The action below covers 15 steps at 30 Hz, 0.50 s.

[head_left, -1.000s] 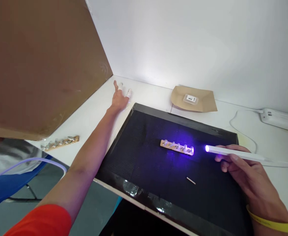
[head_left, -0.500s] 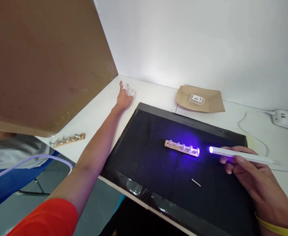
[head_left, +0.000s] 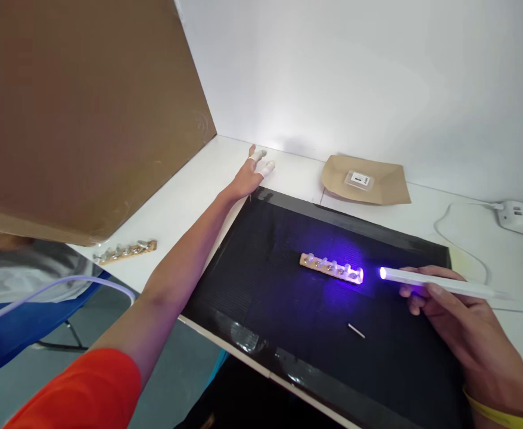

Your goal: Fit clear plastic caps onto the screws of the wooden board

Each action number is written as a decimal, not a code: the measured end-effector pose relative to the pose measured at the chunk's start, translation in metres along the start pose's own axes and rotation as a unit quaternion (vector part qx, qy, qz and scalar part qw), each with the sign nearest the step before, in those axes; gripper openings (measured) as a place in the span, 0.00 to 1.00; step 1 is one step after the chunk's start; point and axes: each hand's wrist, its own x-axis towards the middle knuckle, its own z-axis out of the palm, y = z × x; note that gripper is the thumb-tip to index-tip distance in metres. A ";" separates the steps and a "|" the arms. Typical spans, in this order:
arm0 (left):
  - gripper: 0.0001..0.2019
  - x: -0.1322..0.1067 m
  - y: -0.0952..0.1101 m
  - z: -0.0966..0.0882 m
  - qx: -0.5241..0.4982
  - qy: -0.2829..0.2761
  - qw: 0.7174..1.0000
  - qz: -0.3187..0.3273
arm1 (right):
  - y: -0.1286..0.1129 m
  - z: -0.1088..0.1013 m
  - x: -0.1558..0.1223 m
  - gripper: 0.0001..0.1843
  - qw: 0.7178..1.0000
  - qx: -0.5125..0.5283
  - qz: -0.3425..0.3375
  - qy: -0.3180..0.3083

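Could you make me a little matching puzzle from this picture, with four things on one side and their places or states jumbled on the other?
Things:
1. right hand
2. left hand
3. brown paper tray
4. thin stick

Places or states:
A. has a small clear case lying in it
B. lies on the black board
C. holds a white pen-shaped lamp with a violet glow at its tip
D. has white covers on two of its fingers

Right pairs: 1-C, 2-D, 3-A, 4-B
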 end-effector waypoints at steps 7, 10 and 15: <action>0.31 -0.010 0.008 0.006 0.014 -0.002 1.000 0.021 | -0.002 0.000 -0.004 0.17 1.000 0.002 -0.007 -0.016; 0.29 -0.008 0.010 0.008 -0.016 0.029 0.998 0.047 | 0.000 -0.002 -0.003 0.16 1.000 0.004 -0.010 -0.018; 0.32 -0.007 0.013 0.012 -0.052 0.032 0.998 0.034 | 0.001 -0.001 -0.003 0.16 1.000 -0.002 -0.018 -0.011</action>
